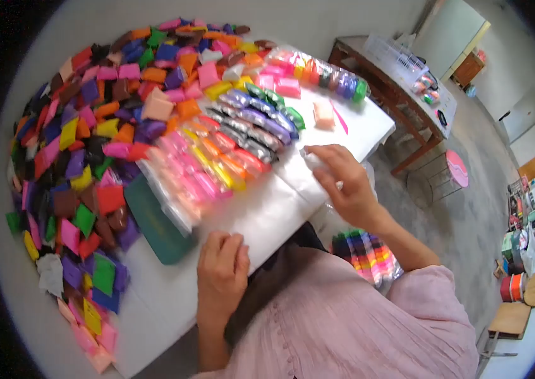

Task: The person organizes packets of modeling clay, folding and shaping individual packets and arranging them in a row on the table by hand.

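Note:
My right hand (pixel 346 189) is over the table's near edge, its fingers closed around a small whitish piece (pixel 311 159), perhaps plastic or a white packet; its kind is unclear. My left hand (pixel 222 268) rests at the near edge with fingers curled in, and whatever may be inside them is hidden. Between and beyond my hands lies a clear plastic bag of colored packets (pixel 223 151) in rows of pink, orange, yellow, red, black, purple and green, slightly blurred. A dark green flat rectangular case or board (pixel 158 220) sits left of it, partly under the bag's edge.
A large heap of colored packets (pixel 84 151) covers the table's left and far side. Another filled bag (pixel 318 74) lies at the far right, near a peach packet (pixel 324 116) and a pink strip (pixel 340 120). Another packet bundle (pixel 367 254) is below the edge. A pink stool (pixel 457 168) stands right.

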Motion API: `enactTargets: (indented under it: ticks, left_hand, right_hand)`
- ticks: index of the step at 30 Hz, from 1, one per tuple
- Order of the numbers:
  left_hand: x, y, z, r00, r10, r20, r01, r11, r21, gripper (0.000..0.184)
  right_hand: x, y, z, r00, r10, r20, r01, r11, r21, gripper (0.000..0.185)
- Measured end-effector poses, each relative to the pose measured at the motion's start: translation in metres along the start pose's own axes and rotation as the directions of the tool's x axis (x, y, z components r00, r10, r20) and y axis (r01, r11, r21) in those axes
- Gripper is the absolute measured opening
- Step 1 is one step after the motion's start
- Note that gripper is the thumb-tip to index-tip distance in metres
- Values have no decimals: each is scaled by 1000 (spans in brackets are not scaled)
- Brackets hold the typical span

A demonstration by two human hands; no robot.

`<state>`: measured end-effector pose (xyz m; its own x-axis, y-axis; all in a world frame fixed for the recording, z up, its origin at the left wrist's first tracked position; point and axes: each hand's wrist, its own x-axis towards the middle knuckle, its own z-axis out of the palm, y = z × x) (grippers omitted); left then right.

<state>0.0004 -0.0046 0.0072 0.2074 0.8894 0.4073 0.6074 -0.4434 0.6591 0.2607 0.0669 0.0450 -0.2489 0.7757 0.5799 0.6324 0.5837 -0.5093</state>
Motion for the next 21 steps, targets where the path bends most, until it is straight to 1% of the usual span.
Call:
enactTargets:
  ticks: [1, 3, 4, 7, 8, 10, 11, 13, 17, 19, 21]
  left_hand:
    - [0, 0, 1, 1000, -18, 2, 18, 1000, 1, 16]
    - [1, 4, 3, 1000, -5, -8, 5, 998, 60, 15]
    - [1, 6, 4, 1000, 4, -18, -2, 996, 92, 15]
    - [3, 11, 3, 1000, -22, 4, 21, 987, 157, 16]
    - [3, 13, 4, 1000, 3, -8, -1, 982, 187, 17]
    - [1, 18, 4, 998, 44, -33, -34, 965, 258, 18]
    - [0, 20, 6, 998, 32, -52, -17, 963, 269, 16]
    - [-4, 27, 10, 997, 8, -81, 15, 959, 284, 14]
    - [-6, 27, 18, 993, 19, -118, 19, 950, 312, 15]
    - [-5, 31, 24, 991, 58, -118, -18, 949, 316, 15]
    - [-3, 36, 31, 990, 88, -113, -48, 948, 316, 16]
  right_hand:
    - [-11, 1, 8, 990, -140, 6, 138, 973, -185, 41]
    - [-26, -2, 28, 988, -149, 24, 150, 948, -280, 43]
    - [-34, 1, 39, 991, -121, 53, 132, 942, -309, 48]
    - [-43, -8, 50, 988, -136, 68, 152, 897, -414, 53]
    - [-45, -7, 48, 988, -102, 115, 140, 906, -400, 58]
    - [-46, -6, 47, 983, -110, 144, 161, 893, -419, 58]
    - [-46, -4, 48, 981, -112, 159, 171, 888, -427, 58]
    - [-47, 3, 49, 976, -121, 181, 180, 916, -358, 58]
    - [-43, 6, 48, 972, -142, 186, 196, 928, -318, 57]
    - [-45, 4, 47, 975, -151, 164, 195, 934, -300, 56]
    - [-44, 5, 42, 977, -149, 152, 181, 959, -220, 55]
